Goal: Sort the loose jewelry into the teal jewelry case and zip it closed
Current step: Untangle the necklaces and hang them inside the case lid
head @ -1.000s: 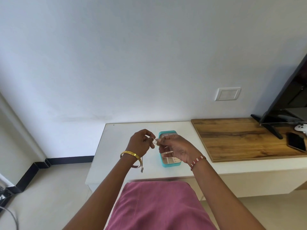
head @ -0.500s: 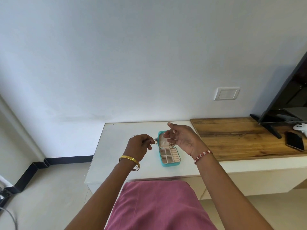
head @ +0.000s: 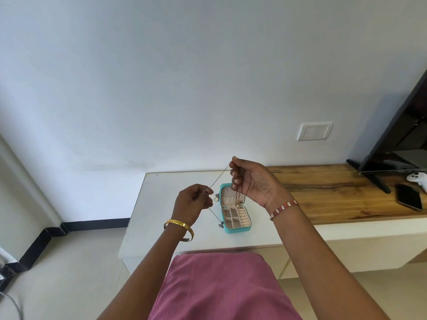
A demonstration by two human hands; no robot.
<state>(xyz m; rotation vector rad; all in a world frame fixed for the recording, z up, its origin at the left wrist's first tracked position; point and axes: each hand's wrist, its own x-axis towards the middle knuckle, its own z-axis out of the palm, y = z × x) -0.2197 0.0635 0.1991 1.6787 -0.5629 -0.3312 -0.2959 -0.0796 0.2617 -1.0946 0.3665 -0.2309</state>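
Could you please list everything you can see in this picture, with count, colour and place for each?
jewelry case: one, teal, open on the white table.
chain: one, thin, silvery, stretched between both hands above the case.
white table: one, against the wall.
wooden board: one, brown, right of the table.
TV: one, black, far right.
phone: one, dark, on the board.
game controller: one, white, right edge.
wall switch: one, white, on the wall.
left hand: gold bangle, pinches the chain.
right hand: beaded bracelet, holds the chain's upper end.
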